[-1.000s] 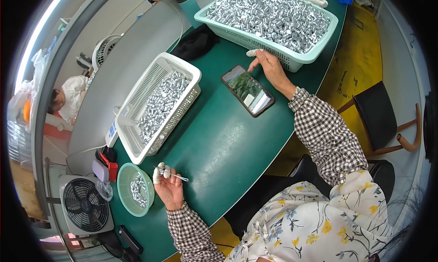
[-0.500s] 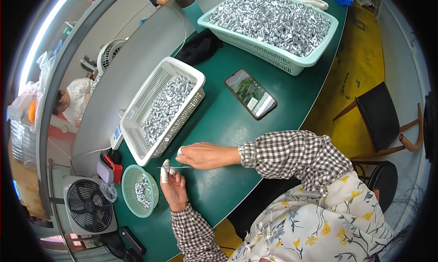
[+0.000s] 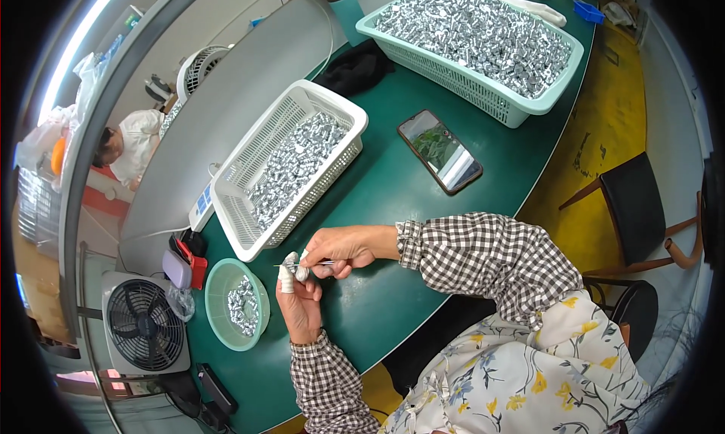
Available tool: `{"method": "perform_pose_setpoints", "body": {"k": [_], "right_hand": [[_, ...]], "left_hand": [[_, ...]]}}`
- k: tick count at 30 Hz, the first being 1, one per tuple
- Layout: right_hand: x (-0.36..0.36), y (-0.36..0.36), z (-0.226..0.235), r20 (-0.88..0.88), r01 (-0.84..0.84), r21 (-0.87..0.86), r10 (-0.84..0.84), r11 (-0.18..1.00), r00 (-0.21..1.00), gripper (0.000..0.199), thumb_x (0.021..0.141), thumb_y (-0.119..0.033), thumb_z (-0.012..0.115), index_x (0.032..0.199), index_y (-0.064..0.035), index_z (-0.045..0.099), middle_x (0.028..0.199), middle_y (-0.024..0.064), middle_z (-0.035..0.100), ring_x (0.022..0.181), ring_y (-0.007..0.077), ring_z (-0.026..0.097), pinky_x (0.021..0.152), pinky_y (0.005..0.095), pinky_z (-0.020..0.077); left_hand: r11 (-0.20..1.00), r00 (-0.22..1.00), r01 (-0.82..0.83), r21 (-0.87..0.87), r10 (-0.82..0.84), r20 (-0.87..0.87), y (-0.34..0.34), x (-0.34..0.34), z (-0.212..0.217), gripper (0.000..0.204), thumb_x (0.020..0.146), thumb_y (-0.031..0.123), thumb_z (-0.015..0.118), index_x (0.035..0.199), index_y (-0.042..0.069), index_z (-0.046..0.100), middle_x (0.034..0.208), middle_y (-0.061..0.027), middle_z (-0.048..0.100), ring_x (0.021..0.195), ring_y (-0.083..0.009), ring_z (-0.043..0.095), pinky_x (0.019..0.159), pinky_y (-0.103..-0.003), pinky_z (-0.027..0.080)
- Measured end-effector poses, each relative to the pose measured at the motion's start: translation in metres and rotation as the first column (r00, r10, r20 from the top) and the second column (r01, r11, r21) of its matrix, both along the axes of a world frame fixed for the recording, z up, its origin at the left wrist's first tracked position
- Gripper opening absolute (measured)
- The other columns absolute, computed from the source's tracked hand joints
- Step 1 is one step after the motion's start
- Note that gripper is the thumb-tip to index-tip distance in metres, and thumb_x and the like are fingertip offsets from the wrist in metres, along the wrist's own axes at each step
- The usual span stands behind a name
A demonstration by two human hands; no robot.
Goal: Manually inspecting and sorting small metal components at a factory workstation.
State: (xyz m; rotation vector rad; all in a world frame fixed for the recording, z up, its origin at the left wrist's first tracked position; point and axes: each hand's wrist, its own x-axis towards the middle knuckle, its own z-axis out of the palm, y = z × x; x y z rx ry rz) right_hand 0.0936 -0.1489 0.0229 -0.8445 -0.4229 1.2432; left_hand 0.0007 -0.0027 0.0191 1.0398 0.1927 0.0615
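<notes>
My left hand [image 3: 300, 305], with white wraps on its fingertips, is closed in a pinch on a small silver metal part [image 3: 293, 268]. From the right, my right hand [image 3: 346, 248] meets it, also wrapped at the fingertips and closed on a thin metal rod [image 3: 326, 263]. The rod's fine tip sticks out past the left fingers, and fingers hide most of the small part. Just left of the hands stands a round green bowl [image 3: 215, 313] with several silver parts inside. Beyond them is a white basket [image 3: 226, 221] partly filled with similar parts.
A large pale green basket [image 3: 483, 105] heaped with silver parts stands at the far right. A phone [image 3: 440, 151] lies on the green table [image 3: 377, 200]. A fan [image 3: 147, 321], a red item [image 3: 198, 268] and a dark cloth [image 3: 356, 67] are at the left and back.
My right hand has come in against the left fingers, its fingers now curled around the rod. The view has shifted a little, so the table things appear farther right.
</notes>
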Motion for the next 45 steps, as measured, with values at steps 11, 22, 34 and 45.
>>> {"method": "perform_pose_setpoints", "body": {"k": [11,22,34,45], "right_hand": [[-0.025,0.013,-0.014,0.913,0.516,0.348,-0.158,0.782,-0.377,0.009,0.073,-0.009,0.055,0.069,-0.0015,0.054,0.051,0.0074,0.052,0.046,0.0177,0.054,0.038,0.0286,0.0409],[-0.033,0.023,-0.010,0.703,0.467,0.214,-0.467,0.858,0.536,0.016,0.078,-0.007,0.047,0.065,0.0018,0.049,0.062,0.0131,0.058,0.054,0.0218,0.060,0.041,0.0311,0.0452],[-0.042,0.022,-0.020,0.942,0.502,0.314,-0.332,0.806,-0.056,0.018,0.078,-0.014,0.054,0.067,0.0000,0.050,0.053,0.0067,0.053,0.042,0.0144,0.051,0.039,0.0264,0.0408],[-0.045,0.035,-0.013,0.966,0.633,0.193,-0.258,0.750,0.011,0.010,0.074,-0.006,0.049,0.067,0.0008,0.052,0.056,0.0119,0.056,0.050,0.0208,0.059,0.039,0.0296,0.0426]], "left_hand": [[0.995,0.998,-0.046,-0.088,0.042,-0.043,0.003,0.003,-0.012,0.025,0.089,0.029,0.050,0.097,0.005,0.052,0.072,0.0025,0.049,0.052,-0.0046,0.040,0.040,-0.017,0.032],[0.995,0.996,-0.093,0.032,0.093,-0.003,-0.005,0.001,-0.002,0.031,0.089,0.034,0.049,0.096,0.004,0.052,0.068,0.0030,0.047,0.050,-0.0042,0.037,0.039,-0.017,0.029],[0.985,0.987,-0.163,0.063,0.162,0.025,-0.007,0.002,-0.005,0.029,0.092,0.031,0.044,0.095,0.003,0.052,0.068,0.0017,0.048,0.049,-0.0039,0.036,0.040,-0.017,0.028],[0.948,0.979,-0.203,0.245,0.191,0.073,-0.008,-0.002,-0.014,0.027,0.093,0.029,0.041,0.090,0.004,0.052,0.066,0.0028,0.047,0.048,-0.0023,0.034,0.039,-0.018,0.026]]}}
